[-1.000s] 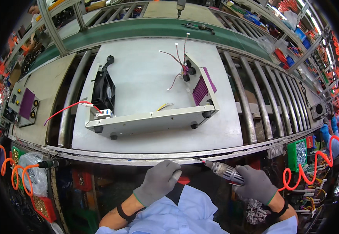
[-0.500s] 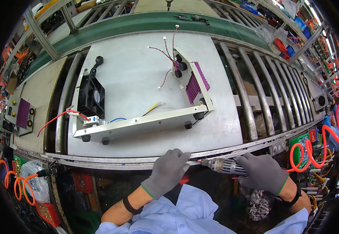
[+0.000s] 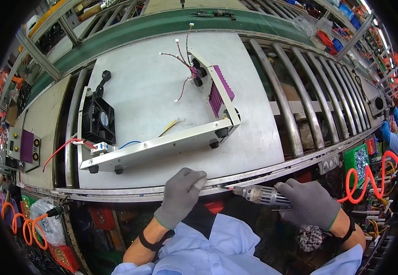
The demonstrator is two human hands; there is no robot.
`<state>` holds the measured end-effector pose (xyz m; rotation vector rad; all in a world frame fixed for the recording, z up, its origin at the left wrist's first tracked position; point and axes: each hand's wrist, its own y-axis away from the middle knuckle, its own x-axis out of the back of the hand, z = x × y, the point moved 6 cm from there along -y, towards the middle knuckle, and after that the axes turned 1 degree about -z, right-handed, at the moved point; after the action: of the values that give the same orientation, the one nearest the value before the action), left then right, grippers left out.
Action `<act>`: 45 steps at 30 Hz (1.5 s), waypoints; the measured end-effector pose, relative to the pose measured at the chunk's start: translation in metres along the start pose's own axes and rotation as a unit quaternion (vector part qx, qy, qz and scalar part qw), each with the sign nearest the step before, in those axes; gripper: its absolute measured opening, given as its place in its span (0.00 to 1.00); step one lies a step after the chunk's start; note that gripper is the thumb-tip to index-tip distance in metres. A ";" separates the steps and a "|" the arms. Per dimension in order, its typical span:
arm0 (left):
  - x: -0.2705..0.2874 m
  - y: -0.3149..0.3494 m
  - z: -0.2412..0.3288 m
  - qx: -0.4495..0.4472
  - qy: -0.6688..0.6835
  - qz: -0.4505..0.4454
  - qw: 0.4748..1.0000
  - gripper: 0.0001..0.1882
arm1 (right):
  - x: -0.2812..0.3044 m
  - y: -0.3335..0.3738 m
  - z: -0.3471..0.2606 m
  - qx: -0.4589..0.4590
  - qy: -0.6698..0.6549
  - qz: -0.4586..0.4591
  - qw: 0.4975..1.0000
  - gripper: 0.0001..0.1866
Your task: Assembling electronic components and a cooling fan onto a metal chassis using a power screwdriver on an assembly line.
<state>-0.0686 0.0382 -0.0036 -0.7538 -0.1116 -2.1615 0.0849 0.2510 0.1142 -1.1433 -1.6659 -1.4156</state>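
Grey fabric gloves cover both hands in the head view. The right hand is wrapped around a power screwdriver, its bit pointing left over the near rail. The left hand is by that rail, left of the bit, fingers curled toward the thumb; whether they pinch anything, I cannot tell.

Beyond the rail, a pale metal frame stands on a white board, well apart from the screwdriver. Its near wall partly blocks sight of a blue wire inside. A black fan sits at its left end, a purple heatsink at its right, with loose thin wires rising near the latter. A red wire sticks out left past the board's edge.

Bare rollers lie to the right; a second unit is at far left. An orange coiled hose loops near a green bin on the right.
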 end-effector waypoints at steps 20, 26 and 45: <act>-0.014 0.003 0.013 -0.067 -0.124 -0.054 0.989 0.08 | 0.010 -0.004 -0.015 0.023 -0.013 0.008 1.000 0.29; 0.016 0.007 -0.002 0.016 0.001 -0.019 1.000 0.07 | 0.001 -0.011 -0.012 0.000 0.011 -0.033 0.999 0.28; -0.029 0.023 -0.007 0.356 0.531 -0.153 0.753 0.20 | 0.006 0.011 -0.012 -0.017 -0.081 0.065 0.994 0.29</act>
<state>-0.0413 0.0406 -0.0290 1.0157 -0.4391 -2.2565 0.0918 0.2402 0.1258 -1.3936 -1.6489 -1.3041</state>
